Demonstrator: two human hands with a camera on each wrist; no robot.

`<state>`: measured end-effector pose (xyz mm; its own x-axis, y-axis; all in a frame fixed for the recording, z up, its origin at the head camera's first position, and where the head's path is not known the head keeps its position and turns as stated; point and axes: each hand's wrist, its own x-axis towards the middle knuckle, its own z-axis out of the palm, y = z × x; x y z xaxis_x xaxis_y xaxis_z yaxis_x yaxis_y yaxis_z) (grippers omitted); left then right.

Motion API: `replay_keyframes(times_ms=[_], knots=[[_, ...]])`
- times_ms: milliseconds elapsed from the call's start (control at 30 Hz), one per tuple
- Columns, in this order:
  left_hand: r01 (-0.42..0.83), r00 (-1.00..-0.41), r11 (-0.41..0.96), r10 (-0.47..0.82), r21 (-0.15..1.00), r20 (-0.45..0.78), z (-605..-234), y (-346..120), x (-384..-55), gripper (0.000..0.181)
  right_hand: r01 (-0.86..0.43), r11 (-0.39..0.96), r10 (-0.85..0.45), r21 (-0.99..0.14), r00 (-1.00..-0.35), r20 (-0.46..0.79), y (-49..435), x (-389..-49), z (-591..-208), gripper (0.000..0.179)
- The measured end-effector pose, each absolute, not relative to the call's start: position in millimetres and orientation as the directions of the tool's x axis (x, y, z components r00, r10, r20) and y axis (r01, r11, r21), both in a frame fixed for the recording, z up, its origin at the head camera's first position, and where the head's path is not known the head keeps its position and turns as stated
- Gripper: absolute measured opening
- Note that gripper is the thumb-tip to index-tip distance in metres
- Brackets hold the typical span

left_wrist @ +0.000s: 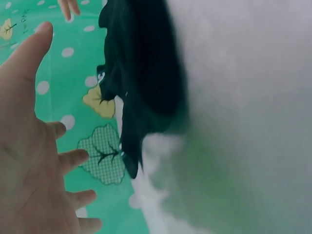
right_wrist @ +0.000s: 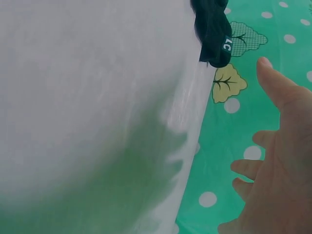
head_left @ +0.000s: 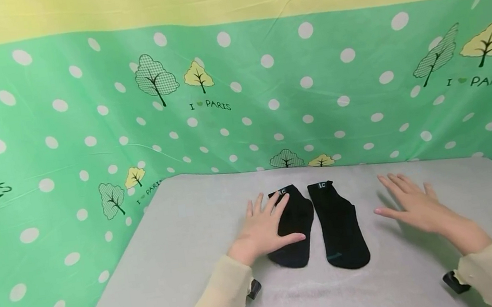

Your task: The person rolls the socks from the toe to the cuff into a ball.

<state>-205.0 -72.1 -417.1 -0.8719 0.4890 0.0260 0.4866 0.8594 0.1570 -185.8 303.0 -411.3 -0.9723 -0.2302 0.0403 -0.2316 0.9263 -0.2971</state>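
Two black ankle socks lie side by side on the table, cuffs away from me and toes toward me. In the head view my left hand (head_left: 263, 229), fingers spread, hovers over the left sock (head_left: 300, 219) and covers part of it. The right sock (head_left: 341, 226) lies flat with a white "LC" mark on its cuff. My right hand (head_left: 416, 205) is held above the table to the right of that sock, fingers extended, holding nothing. The left wrist view shows the left palm (left_wrist: 29, 156) apart from the dark sock fabric (left_wrist: 151, 58).
A pale grey cloth covers the table (head_left: 182, 236). Behind it and along the sides hangs a green curtain (head_left: 207, 143) with white dots, printed trees and a yellow top band. Dark straps (head_left: 456, 282) sit at both wrists, against cream sleeves.
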Motion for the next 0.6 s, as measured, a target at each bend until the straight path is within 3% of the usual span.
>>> replay_keyframes(times_ms=[233,600], knots=[[0.489,-0.872,0.858,0.488,0.158,0.042,-424.3,-58.1,-200.2,0.100,-0.249,0.919,-0.247,-0.307,-0.968,0.046,295.7,-191.1,-413.2,0.094],[0.508,-0.857,0.818,0.512,0.269,0.059,-425.8,-33.0,-181.7,0.097,-0.267,0.917,-0.263,-0.296,-0.963,0.054,279.8,-202.1,-413.3,0.092]])
